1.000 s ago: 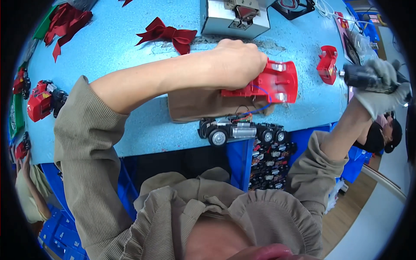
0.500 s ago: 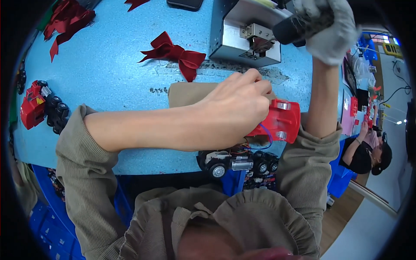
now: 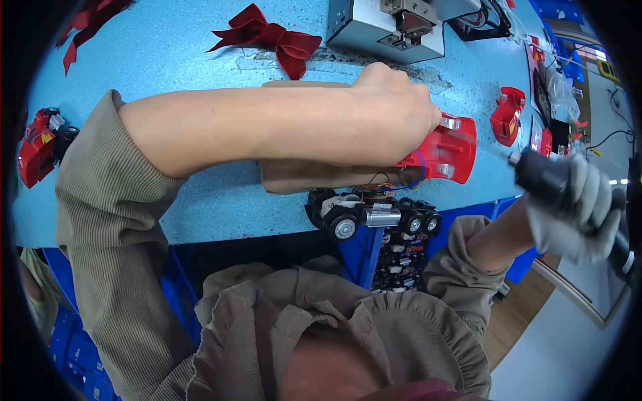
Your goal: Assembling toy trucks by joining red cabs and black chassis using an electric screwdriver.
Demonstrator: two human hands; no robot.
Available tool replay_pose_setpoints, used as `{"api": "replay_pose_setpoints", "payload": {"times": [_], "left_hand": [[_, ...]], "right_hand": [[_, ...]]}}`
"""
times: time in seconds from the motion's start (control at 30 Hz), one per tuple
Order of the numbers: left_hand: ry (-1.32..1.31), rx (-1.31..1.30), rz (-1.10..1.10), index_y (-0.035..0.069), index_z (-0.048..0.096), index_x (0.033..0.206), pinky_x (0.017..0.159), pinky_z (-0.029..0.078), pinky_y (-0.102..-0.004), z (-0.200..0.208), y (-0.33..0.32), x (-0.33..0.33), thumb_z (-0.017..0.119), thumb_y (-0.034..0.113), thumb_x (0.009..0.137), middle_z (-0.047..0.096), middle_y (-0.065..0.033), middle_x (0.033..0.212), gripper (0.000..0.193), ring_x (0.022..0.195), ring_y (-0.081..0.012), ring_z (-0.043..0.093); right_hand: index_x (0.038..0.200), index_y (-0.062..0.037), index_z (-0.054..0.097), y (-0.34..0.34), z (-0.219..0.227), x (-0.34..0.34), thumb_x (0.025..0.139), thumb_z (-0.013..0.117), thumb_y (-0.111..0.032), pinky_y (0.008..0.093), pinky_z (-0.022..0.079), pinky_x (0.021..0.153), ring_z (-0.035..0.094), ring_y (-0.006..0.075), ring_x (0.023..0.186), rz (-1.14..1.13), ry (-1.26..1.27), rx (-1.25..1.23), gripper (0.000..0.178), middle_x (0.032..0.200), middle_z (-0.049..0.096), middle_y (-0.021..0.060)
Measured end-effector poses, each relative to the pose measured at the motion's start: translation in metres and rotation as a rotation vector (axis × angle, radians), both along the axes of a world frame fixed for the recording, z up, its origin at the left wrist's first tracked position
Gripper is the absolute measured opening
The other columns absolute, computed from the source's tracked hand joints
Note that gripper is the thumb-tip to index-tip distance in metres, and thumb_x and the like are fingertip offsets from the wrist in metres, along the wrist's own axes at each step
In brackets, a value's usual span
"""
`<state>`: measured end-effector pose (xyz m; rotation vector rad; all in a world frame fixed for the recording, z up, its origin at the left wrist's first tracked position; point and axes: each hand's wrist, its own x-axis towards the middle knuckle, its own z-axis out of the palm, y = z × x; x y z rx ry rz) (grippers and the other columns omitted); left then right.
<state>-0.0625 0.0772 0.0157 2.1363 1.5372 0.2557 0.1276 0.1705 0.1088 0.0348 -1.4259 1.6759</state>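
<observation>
My bare left hand (image 3: 394, 120) is closed on a red plastic toy truck body (image 3: 449, 152). The body lies on a brown padded block (image 3: 307, 177) at the middle of the bench. Wires run from it to a black toy truck chassis (image 3: 381, 217) with silver-rimmed wheels, at the bench's near edge. Off to the right, my gloved right hand (image 3: 578, 214) grips a black electric screwdriver (image 3: 542, 175), held apart from the truck body. Its tip points up and left. The fingers of my left hand are partly hidden behind its back.
Beyond the block lies a dark red bow (image 3: 271, 40), with a metal box-shaped device (image 3: 374, 33) at the back. A red toy truck (image 3: 39, 148) stands at far left; another red shell (image 3: 508, 115) lies at right. Below the edge are several chassis (image 3: 401, 267).
My right hand has brought the screwdriver from the metal device down to the right. My left hand still holds the truck body. The whole view has shifted.
</observation>
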Motion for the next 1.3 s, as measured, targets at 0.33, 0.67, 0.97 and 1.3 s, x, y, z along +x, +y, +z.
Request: {"api": "replay_pose_setpoints", "payload": {"times": [0.33,0.67,0.97,1.3], "left_hand": [[-0.083,0.086,0.005,0.003,0.063,0.084,0.065,0.051,-0.0388,-0.004,-0.005,-0.003,0.062,0.012,0.072,0.063,-0.0170,0.081,0.015,0.079,-0.0304,0.064],[-0.051,0.042,-0.004,0.008,0.066,0.096,0.068,0.052,-0.0404,-0.007,-0.005,-0.005,0.066,0.021,0.070,0.064,-0.0145,0.095,0.029,0.085,-0.0296,0.065],[-0.010,-0.010,0.004,0.011,0.066,0.097,0.069,0.051,-0.0388,-0.004,-0.007,0.001,0.068,0.021,0.067,0.064,-0.0130,0.096,0.031,0.087,-0.0284,0.064],[-0.500,0.019,-0.030,0.005,0.053,0.115,0.083,0.047,-0.0420,-0.021,-0.028,-0.035,0.071,0.023,0.065,0.060,-0.0180,0.104,0.056,0.095,-0.0292,0.060]], "right_hand": [[0.110,-0.0103,0.051,-0.053,-0.055,-0.036,0.083,0.049,-0.019,0.0242,0.040,0.049,0.043,0.0065,0.045,-0.077,-0.164,0.193,0.029,0.060,0.044,-0.0050],[0.115,-0.0108,0.047,-0.051,-0.061,-0.035,0.084,0.048,-0.021,0.0242,0.038,0.046,0.039,0.0065,0.044,-0.093,-0.124,0.185,0.033,0.059,0.039,-0.0044],[0.117,-0.0102,0.044,-0.053,-0.061,-0.042,0.083,0.046,-0.019,0.0268,0.040,0.044,0.040,0.0084,0.043,-0.057,-0.186,0.265,0.035,0.060,0.040,-0.0022],[0.087,-0.0122,0.037,-0.070,-0.055,-0.050,0.083,0.053,-0.005,0.0377,0.045,0.052,0.050,0.0192,0.052,-0.017,-0.257,0.222,0.018,0.062,0.045,0.0046]]}}
